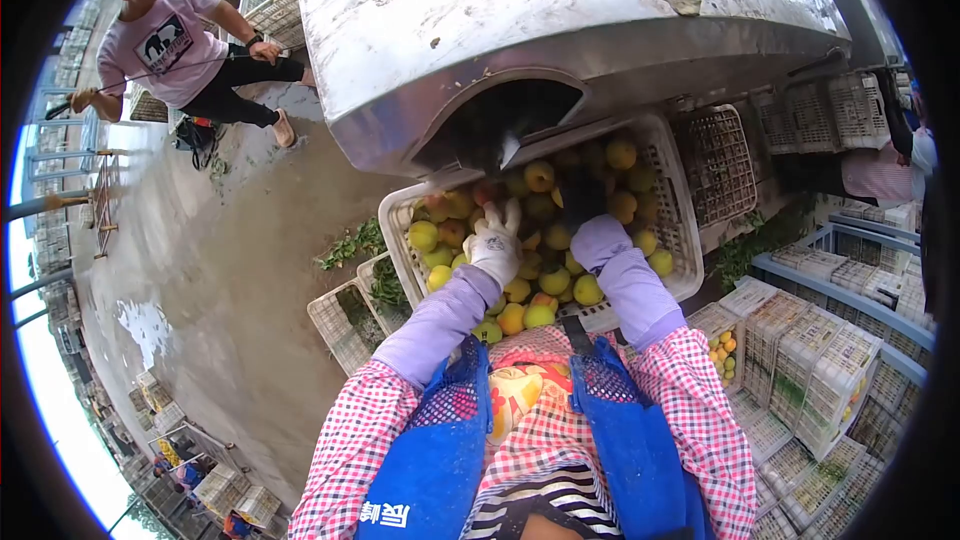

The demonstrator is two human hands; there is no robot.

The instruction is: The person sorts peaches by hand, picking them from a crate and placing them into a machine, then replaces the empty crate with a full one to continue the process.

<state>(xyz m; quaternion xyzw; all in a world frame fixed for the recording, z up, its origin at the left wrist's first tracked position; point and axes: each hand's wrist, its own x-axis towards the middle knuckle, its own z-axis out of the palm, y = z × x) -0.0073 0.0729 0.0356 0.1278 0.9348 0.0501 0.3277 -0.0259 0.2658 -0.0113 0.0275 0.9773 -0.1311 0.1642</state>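
Note:
A white plastic crate [394,230] holds several round yellow-green fruits [588,289], some blushed red and peach-like. My left hand [494,240], in a white glove, reaches into its left half with fingers apart, resting on the fruits. My right hand [584,202] looks to be in a dark glove below a lilac sleeve; it is over the right half of the crate. Its fingers blend into the shadow, so whether they hold a fruit is hidden. A metal machine [560,50] with a dark curved opening [500,120] overhangs the crate's far edge.
A person [165,40] holding a thin rod or cord stands at upper left on wet concrete [250,270]. Green leaves [355,245] and small crates [345,325] lie left of the fruit crate. Stacked crates [810,370] and blue rails [840,290] stand at right.

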